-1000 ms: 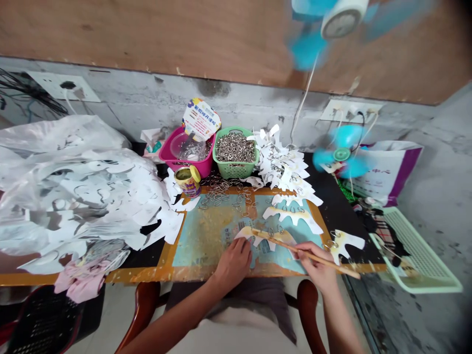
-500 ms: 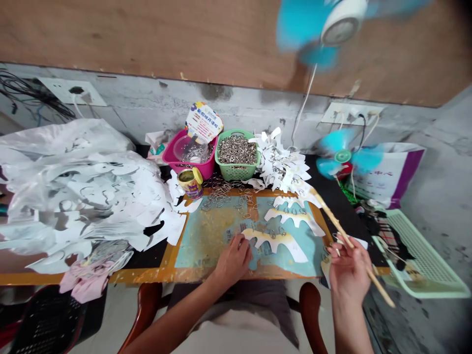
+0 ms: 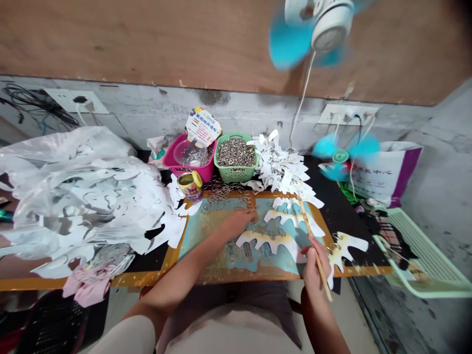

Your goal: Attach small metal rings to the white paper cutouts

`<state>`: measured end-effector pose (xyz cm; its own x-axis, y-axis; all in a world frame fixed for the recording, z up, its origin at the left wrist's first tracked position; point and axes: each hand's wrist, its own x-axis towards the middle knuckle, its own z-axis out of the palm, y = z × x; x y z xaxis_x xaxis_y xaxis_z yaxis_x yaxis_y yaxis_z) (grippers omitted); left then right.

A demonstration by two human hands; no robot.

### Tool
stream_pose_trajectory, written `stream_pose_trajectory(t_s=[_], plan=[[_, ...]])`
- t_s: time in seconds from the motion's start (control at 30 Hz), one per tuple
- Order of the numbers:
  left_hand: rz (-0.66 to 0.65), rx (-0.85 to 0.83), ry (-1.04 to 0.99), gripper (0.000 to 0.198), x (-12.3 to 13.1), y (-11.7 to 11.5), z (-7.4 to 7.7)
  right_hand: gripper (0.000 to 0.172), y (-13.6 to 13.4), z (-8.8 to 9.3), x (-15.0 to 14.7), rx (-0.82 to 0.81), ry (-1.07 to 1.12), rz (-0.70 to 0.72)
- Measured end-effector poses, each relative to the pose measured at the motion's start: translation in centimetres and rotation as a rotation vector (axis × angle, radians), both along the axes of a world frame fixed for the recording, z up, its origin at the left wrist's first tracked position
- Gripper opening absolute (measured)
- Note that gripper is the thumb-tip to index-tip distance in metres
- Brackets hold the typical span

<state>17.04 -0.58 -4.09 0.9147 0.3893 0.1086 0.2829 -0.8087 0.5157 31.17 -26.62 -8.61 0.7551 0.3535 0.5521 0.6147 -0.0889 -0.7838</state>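
Note:
My right hand [image 3: 316, 261] is closed around a thin wooden stick [image 3: 307, 221], whose far end reaches over the white cut-out pieces. My left hand [image 3: 241, 221] is stretched over the board, fingers drawn together beside loose metal rings [image 3: 245, 199]; whatever they pinch is hidden. Below it lies a scalloped white piece [image 3: 273, 240] with a yellowish smeared edge and several rings on it. Two similar pieces, one a white piece [image 3: 291, 217], lie behind. Right of my right hand, another white piece [image 3: 344, 243] with rings rests near the table edge.
A yellow-lidded tin [image 3: 190, 188] stands before a pink basket [image 3: 173, 160] and a green basket [image 3: 236, 173] of metal parts. White cut-outs [image 3: 110, 191] heap at left, more ringed pieces [image 3: 282, 164] at back right. Two blue fans spin, one fan [image 3: 339, 156] low at right.
My left hand has left the front piece and moved up to the loose rings. My right hand has swung left with the stick, away from the piece at right, which now shows in full.

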Motion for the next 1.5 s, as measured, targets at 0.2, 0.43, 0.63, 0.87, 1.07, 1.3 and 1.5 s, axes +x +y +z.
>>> stream_pose_trajectory(t_s=[0.2, 0.43, 0.63, 0.87, 1.07, 1.3, 1.5], plan=[[0.028, -0.131, 0.02, 0.023, 0.6, -0.1, 1.2, 0.029, -0.1, 0.0, -0.1, -0.019, -0.028, 0.002], [0.024, -0.272, 0.048, 0.011, 3.1, -2.6, 0.5, 0.029, -0.2, -0.2, -0.2, -0.029, -0.034, 0.006], [0.064, -0.257, 0.093, 0.012, 3.7, -3.7, -0.4, 0.029, -0.2, -0.2, -0.1, -0.002, -0.063, 0.024], [0.089, -0.157, 0.088, 0.017, 3.2, -4.2, -1.0, 0.029, -0.4, -0.2, -0.2, -0.039, -0.047, 0.017], [0.096, -0.101, 0.046, 0.017, 3.2, -4.4, -1.1, 0.029, -0.3, -0.2, -0.2, -0.032, -0.042, 0.013], [0.377, 0.03, 0.037, 0.024, 1.4, -0.2, -0.2, 0.029, -0.3, -0.2, -0.4, -0.004, -0.038, 0.023], [0.402, 0.056, 0.122, 0.017, -0.5, 2.8, -0.5, 0.029, -0.5, -0.5, -0.3, -0.03, -0.042, 0.001]])
